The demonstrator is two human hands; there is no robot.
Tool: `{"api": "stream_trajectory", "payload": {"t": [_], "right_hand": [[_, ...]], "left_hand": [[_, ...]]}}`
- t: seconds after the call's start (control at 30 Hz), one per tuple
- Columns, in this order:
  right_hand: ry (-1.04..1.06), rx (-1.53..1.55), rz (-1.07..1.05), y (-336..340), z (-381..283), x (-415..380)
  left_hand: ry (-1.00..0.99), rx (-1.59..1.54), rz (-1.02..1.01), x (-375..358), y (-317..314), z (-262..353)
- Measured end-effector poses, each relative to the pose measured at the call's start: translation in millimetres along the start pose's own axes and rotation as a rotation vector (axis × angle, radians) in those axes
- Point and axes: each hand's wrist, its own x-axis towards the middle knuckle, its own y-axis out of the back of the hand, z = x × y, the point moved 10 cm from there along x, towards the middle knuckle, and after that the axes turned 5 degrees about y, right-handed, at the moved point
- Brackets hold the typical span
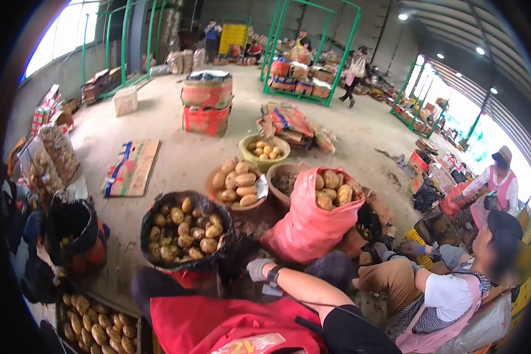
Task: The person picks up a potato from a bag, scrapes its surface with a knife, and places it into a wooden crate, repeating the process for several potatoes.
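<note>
My right hand [258, 269], in a grey glove with a watch at the wrist, reaches left in front of my red apron. Its fingers look curled; what they hold, if anything, I cannot make out. Dark material [235, 259] lies just beyond it, beside a black-lined container of potatoes [186, 233]. Right of that container leans a pink sack [304, 227], its open top filled with large potatoes [335, 189]. A basin of large potatoes [239, 183] stands farther forward. My left hand is out of view.
A crate of potatoes [97, 324] sits at lower left, below a black-lined container [74, 230]. Flattened cardboard [133, 168] and stacked boxes [206, 103] stand ahead. Behind the basin is a bowl of smaller potatoes [264, 148]. A co-worker [442, 295] sits close on my right.
</note>
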Motion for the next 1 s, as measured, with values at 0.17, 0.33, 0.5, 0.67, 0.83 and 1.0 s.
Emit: {"api": "stream_trajectory", "payload": {"t": [0.17,0.33,0.5,0.67,0.83,1.0], "right_hand": [[0.079,-0.028,0.060,14.7,6.9,5.2],[0.157,0.915,0.225,65.2,27.9,-4.4],[0.512,0.085,1.437,318.9,60.7,-104.4],[0.757,1.041,1.498,427.9,37.8,-183.9],[0.469,1.196,1.090,381.0,20.4,-136.0],[0.188,1.308,0.647,250.5,13.5,-84.1]], "left_hand": [[0.114,-0.158,-0.080,45.9,-36.4,-121.0],[0.314,-0.357,-0.077,55.3,-4.9,-30.0],[0.225,-0.529,-0.142,131.1,8.2,133.8],[-0.085,-0.496,-0.347,154.3,-37.6,362.7],[-0.120,-0.335,-0.742,167.9,-166.0,458.2],[-0.045,-0.050,-0.887,155.2,-320.1,472.6]]}}
